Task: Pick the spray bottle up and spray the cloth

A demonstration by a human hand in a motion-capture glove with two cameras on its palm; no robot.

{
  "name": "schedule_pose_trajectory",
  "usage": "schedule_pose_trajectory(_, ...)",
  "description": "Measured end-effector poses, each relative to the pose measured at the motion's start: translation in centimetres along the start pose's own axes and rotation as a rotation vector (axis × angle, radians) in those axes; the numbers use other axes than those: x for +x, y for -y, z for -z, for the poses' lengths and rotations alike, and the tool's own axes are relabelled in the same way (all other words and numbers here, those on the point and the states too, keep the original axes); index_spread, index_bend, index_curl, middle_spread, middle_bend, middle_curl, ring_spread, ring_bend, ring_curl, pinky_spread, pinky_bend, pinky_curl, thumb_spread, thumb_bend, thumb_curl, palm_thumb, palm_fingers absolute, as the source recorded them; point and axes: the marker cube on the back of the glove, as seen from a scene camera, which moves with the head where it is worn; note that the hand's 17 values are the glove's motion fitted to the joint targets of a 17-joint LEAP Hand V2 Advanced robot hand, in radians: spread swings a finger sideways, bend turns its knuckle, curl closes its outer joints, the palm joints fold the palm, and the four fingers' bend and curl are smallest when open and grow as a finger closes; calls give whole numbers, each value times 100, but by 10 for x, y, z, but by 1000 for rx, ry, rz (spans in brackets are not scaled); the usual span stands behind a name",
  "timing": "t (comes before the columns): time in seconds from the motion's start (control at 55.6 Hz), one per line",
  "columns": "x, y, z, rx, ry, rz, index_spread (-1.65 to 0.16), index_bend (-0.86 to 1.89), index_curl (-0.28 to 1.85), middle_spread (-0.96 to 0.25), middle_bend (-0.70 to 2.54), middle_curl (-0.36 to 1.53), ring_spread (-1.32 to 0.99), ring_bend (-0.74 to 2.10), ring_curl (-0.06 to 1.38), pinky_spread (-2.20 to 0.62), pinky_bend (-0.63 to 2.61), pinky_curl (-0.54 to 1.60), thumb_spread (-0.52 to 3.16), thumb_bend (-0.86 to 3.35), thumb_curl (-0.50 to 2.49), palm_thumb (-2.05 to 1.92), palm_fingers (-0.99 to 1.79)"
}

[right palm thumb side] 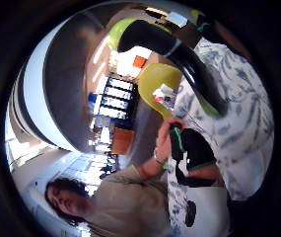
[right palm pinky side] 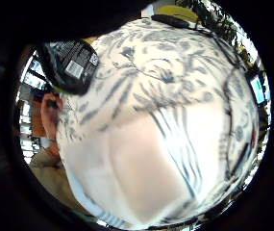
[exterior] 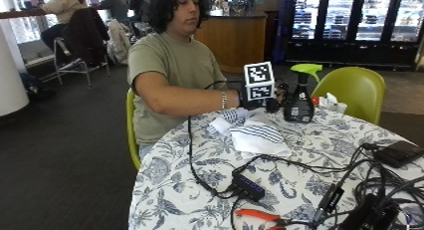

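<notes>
a person sits at a round bench (exterior: pixel 199 155) covered with a white cloth printed in blue-grey flowers. the spray bottle (exterior: pixel 300 93), dark-bodied with a lime green trigger head, stands upright on the bench near its far edge, in front of a yellow-green chair (exterior: pixel 354 88). the gloved right hand (exterior: pixel 264 101) is raised just above the bench, right beside the bottle on the person's side; it looks to be touching or nearly touching the bottle's lower body, but the marker cube hides most of it, so whether the fingers are curled round the bottle or spread i cannot tell.

a striped cloth (exterior: pixel 255 133), white with dark blue bands, lies crumpled on the bench just under and in front of that forearm, near the bottle but apart from it. in the little finger side palm view this cloth (right palm pinky side: pixel 151 163) fills much of the frame, with the bottle's labelled dark body (right palm pinky side: pixel 71 65) close at the edge. in the thumb side palm view the bottle's black neck and green head (right palm thumb side: pixel 179 54) run across the frame above the patterned bench cover.

nearer the camera a black usb hub (exterior: pixel 248 185) with cables lies on the bench, orange-handled pliers (exterior: pixel 262 216) sit at the front edge, and a black device (exterior: pixel 397 153) rests towards the far right side.
</notes>
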Motion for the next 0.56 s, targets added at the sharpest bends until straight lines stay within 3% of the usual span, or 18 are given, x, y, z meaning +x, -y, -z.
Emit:
schedule_pose_trajectory(0.198,1,-83,38,-161,-227,-23,-38,15,38,-4,19,38,-8,30,34,22,21,34,102,-3,55,73,37)
schedule_pose_trajectory(0.324,-3,-133,66,-194,-386,-20,-39,12,34,-4,20,38,-8,30,34,23,20,33,105,-3,51,72,33)
schedule_pose_trajectory(0.558,-9,-194,94,-185,-465,-49,-40,13,29,-5,20,37,-9,31,34,22,21,34,109,-3,46,67,29)
